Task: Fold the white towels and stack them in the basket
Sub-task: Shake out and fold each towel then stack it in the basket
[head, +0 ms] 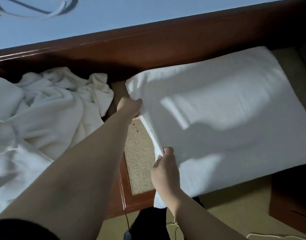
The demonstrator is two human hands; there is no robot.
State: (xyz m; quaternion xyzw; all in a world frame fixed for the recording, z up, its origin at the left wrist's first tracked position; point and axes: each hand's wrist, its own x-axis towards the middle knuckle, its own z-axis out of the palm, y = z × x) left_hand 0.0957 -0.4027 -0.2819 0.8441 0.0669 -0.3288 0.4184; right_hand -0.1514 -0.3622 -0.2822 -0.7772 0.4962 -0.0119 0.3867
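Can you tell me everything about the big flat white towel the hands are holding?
The flat towel is white, soft-looking cloth, spread out smooth, with bright patches of light and shadows across it. It lies on a brown wooden bench with a tan padded top. Its left edge looks layered, as if already folded over. The left hand pinches that edge farther away, and the right hand pinches it nearer. One corner hangs down off the bench. A crumpled pile of white towels sits apart, on its left.
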